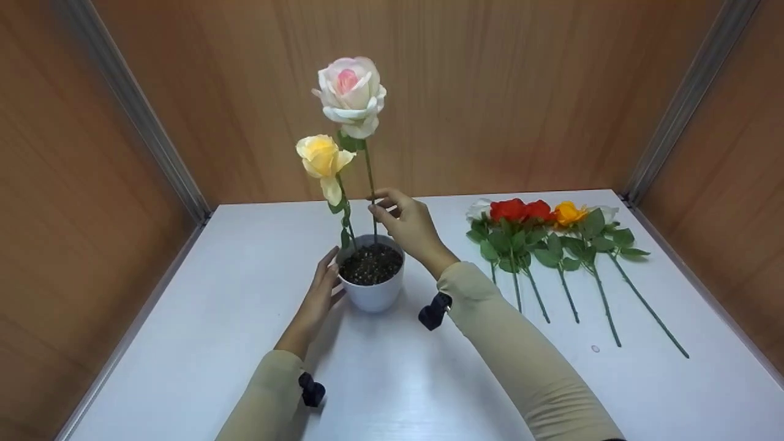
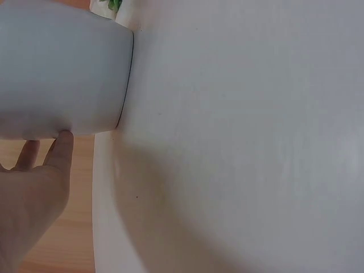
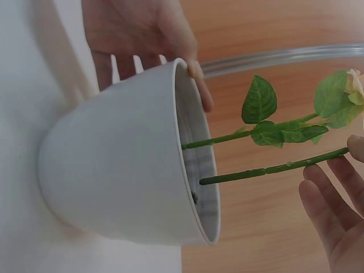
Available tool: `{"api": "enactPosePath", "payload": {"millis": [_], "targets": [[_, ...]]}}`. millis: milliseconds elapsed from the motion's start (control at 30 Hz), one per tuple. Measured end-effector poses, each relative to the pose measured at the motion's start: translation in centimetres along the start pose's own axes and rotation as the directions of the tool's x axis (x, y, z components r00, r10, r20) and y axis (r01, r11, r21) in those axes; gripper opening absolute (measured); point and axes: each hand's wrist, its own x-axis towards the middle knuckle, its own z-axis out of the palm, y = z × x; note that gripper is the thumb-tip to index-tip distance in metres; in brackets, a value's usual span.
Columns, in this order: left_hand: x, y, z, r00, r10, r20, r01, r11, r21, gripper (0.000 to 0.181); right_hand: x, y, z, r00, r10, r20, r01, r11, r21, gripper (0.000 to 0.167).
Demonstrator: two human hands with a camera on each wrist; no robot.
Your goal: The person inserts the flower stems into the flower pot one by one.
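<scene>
A pale pink-and-white rose point(image 1: 353, 98) stands upright above a white flowerpot point(image 1: 372, 297). My right hand point(image 1: 409, 225) pinches its stem between thumb and fingers. In the right wrist view, the lower tip of that green stem point(image 3: 250, 173) is at the pot's mouth. A yellow rose point(image 1: 323, 160) stands in the pot to the left, leaning slightly left. Dark soil point(image 1: 371, 264) fills the pot below the rim. My left hand point(image 1: 320, 286) rests against the pot's left side with its fingers extended, one fingertip reaching the rim in the right wrist view.
Several artificial roses lie in a row at the right of the white table point(image 1: 257, 294), among them a red rose point(image 1: 508, 210) and an orange-yellow rose point(image 1: 569, 212), stems toward me. Wood-grain panels point(image 1: 490, 92) enclose the back and sides.
</scene>
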Motion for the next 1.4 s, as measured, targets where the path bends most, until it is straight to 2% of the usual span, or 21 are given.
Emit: {"api": "enactPosePath", "payload": {"millis": [233,400,567,833,1100,1400], "targets": [[0.1,-0.1,0.0,1.0,0.003,-0.01,-0.003,1.0,0.008,0.065,0.1,0.4,0.7,1.0,0.013,-0.002,-0.013,1.0,-0.017,0.021],[0.2,-0.2,0.0,1.0,0.006,-0.03,-0.005,1.0,0.018,0.064,0.1,0.8,1.2,0.999,0.034,0.003,-0.034,0.999,0.006,0.021],[0.1,-0.2,0.0,1.0,0.018,-0.026,-0.018,1.0,0.009,0.064,0.0,1.4,1.7,0.999,0.047,0.016,-0.048,0.999,0.016,0.021],[0.0,-0.2,0.0,1.0,0.023,-0.007,-0.023,1.0,0.001,0.065,0.0,1.8,2.1,0.998,0.061,0.034,-0.059,0.996,-0.062,0.02],[0.2,-0.1,0.0,1.0,-0.004,-0.013,0.004,1.0,-0.009,0.064,0.1,2.3,2.8,0.994,0.079,0.071,-0.071,0.991,-0.11,0.023],[0.3,-0.2,0.0,1.0,0.012,-0.009,-0.012,1.0,0.002,0.063,0.0,3.6,2.9,0.993,0.088,0.081,-0.07,0.976,-0.204,0.022]]}}
